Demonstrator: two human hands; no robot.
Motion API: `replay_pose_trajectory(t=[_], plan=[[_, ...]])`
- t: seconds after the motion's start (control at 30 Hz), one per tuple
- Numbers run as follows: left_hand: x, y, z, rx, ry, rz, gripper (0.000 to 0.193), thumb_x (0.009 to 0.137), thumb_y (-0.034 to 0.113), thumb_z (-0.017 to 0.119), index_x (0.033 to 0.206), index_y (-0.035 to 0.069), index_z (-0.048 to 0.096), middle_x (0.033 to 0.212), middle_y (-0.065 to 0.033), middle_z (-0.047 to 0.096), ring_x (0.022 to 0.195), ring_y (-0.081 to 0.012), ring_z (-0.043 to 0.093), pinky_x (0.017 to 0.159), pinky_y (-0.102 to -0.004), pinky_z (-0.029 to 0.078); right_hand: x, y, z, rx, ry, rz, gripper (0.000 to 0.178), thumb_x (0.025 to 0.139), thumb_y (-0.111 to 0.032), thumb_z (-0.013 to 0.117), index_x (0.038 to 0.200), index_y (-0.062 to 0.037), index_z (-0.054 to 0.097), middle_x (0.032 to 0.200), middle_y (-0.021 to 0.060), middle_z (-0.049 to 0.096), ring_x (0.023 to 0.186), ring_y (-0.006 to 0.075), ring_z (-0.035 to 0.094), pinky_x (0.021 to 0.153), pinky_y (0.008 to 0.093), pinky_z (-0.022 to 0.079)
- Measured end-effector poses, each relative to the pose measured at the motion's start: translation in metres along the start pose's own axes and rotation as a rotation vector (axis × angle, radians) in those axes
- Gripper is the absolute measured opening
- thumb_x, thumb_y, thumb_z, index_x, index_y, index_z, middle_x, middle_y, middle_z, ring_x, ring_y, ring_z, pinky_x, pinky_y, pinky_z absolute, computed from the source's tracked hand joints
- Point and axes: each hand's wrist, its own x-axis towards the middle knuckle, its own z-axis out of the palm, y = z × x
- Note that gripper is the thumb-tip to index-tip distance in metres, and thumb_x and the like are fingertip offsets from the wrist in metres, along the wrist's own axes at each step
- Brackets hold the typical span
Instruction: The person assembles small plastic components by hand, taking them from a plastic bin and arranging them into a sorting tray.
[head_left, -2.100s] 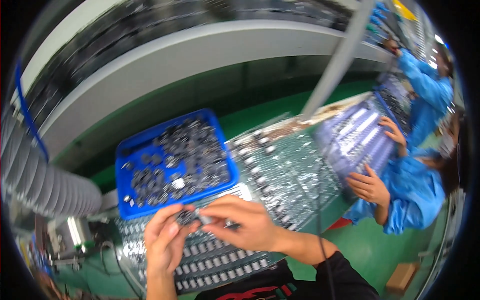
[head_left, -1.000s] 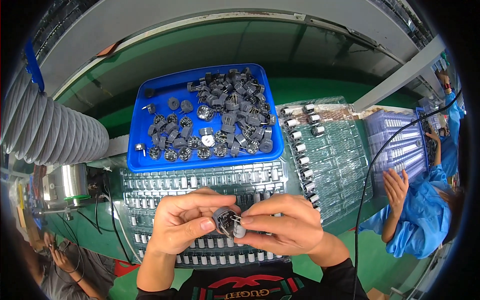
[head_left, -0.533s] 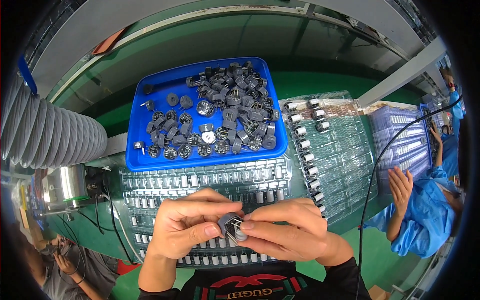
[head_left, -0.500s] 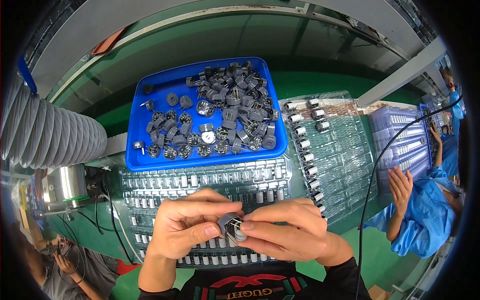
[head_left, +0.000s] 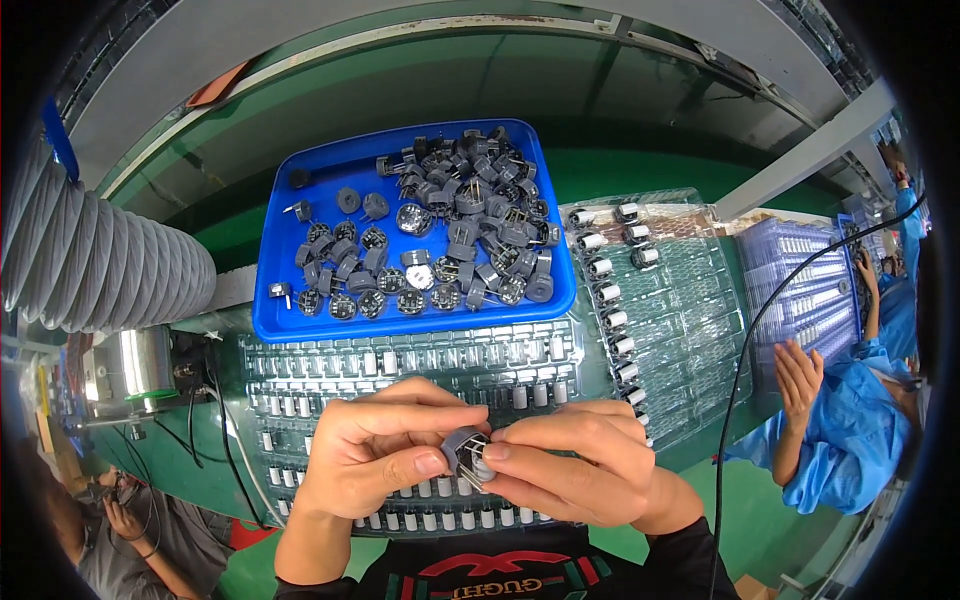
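Above the near edge of the tray, my left hand pinches a round grey component between thumb and fingers. Its long metal pins slant down towards my right hand. My right thumb and fingertips close on a small pale cylinder against the pin side; they partly cover it, so whether it is joined to the grey part cannot be made out. Below my hands lies a clear plastic tray with rows of small white cylinders. Beyond it, a blue bin holds many similar grey components with pins.
To the right, another clear tray has a column of cylinders with dark ends. Stacked purplish trays, a black cable and a blue-sleeved co-worker are farther right. At left stand a ribbed duct and a solder-like spool.
Both hands have shifted very slightly to the right with the grey component, and the view has moved a little. The grip looks the same.
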Motion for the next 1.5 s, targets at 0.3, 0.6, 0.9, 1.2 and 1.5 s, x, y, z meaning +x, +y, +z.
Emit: replay_pose_trajectory(t=[0.3,0.6,0.9,1.2,1.5], plan=[[0.003,0.004,0.001,0.085,0.032,0.010,0.037,0.083,-0.009,0.067,0.119,-0.010,0.063,0.113,-0.0183,0.060,0.088,-0.0157,0.062,0.074,-0.0251,0.054,0.003,-0.001,-0.005,-0.095,-0.089,-0.022,0.030,0.077,-0.007,0.076,0.103,0.0046,0.069,0.091,0.0097,0.068,0.059,0.0121,0.063,0.046,0.0215,0.047],[0.005,-0.002,-0.001,0.187,0.063,0.076,0.039,0.081,-0.009,0.069,0.119,-0.008,0.064,0.109,-0.0157,0.061,0.080,-0.0113,0.056,0.065,-0.0213,0.046,-0.004,0.000,0.002,-0.317,-0.085,-0.107,0.027,0.079,-0.006,0.062,0.103,0.0063,0.067,0.092,0.0124,0.066,0.061,0.0122,0.063,0.047,0.0212,0.043],[0.006,-0.002,0.001,0.287,0.088,0.099,0.037,0.081,-0.009,0.069,0.118,-0.007,0.065,0.106,-0.0148,0.062,0.076,-0.0099,0.056,0.061,-0.0194,0.045,-0.007,0.001,0.005,-0.373,-0.078,-0.125,0.030,0.077,-0.007,0.062,0.103,0.0066,0.067,0.092,0.0120,0.065,0.058,0.0110,0.060,0.047,0.0217,0.042],[0.007,-0.002,0.000,0.323,0.072,0.127,0.036,0.083,-0.006,0.069,0.118,-0.007,0.065,0.108,-0.0175,0.064,0.076,-0.0096,0.056,0.061,-0.0198,0.045,-0.007,0.004,0.003,-0.313,-0.100,-0.115,0.031,0.076,-0.006,0.063,0.103,0.0078,0.066,0.095,0.0129,0.064,0.058,0.0112,0.060,0.045,0.0219,0.042],[0.008,-0.005,0.001,0.229,0.084,0.114,0.035,0.084,-0.004,0.068,0.119,-0.009,0.064,0.109,-0.0190,0.064,0.076,-0.0103,0.056,0.063,-0.0218,0.047,-0.002,0.008,0.001,-0.140,-0.092,-0.007,0.032,0.073,-0.007,0.080,0.101,0.0021,0.068,0.088,0.0090,0.066,0.060,0.0143,0.065,0.047,0.0229,0.052]])
